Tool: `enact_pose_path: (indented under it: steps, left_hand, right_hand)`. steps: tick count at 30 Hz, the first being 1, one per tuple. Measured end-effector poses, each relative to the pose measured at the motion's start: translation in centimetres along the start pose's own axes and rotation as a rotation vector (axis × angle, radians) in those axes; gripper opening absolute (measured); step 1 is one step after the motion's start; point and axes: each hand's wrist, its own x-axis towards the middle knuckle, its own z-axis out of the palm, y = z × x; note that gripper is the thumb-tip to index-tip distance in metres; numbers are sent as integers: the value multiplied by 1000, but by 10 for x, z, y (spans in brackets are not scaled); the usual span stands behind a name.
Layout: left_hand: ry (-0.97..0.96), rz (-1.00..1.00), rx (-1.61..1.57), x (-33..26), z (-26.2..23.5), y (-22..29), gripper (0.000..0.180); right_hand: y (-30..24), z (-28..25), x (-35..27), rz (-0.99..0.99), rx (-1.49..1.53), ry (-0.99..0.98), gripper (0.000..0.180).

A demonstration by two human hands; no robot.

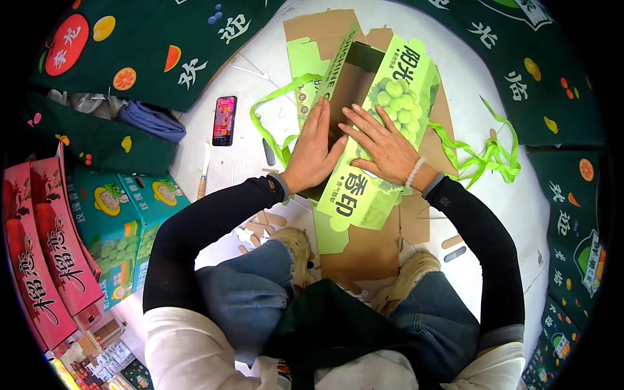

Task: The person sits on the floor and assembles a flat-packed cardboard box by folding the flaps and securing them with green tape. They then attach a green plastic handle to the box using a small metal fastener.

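Note:
A light green carton (pixel 370 209) printed with green grapes stands tilted before me, with its brown inside (pixel 357 65) showing through a long opening. My left hand (pixel 313 151) lies along the carton's left wall with fingers stretched out and thumb apart, over the opening's edge. On the grape-printed panel my right hand (pixel 383 144) rests flat, fingers spread, a beaded bracelet at its wrist. A green ribbon (pixel 257 117) loops out at the carton's left, and another green ribbon (pixel 497 159) lies tangled at its right. Part of the left wall is hidden by my left hand.
Flat cardboard (pixel 361 257) lies under the carton, between my shoes. On the floor to the left are a phone (pixel 224 121) and a knife (pixel 203 170). Pink boxes (pixel 58 247) and teal boxes (pixel 120 221) stand farther left. Dark green printed cloths (pixel 539 84) surround the floor.

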Motion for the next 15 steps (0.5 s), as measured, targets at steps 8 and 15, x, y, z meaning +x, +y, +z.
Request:
enact_pose_path:
  steps: [8,15]
  left_hand:
    - [-131,52,142,-1,7,-6,81]
    - [-206,104,334,-4,21,-12,90]
  right_hand:
    - [5,20,-25,19,-8,-64,59]
    - [12,39,-29,-4,16,-97,55]
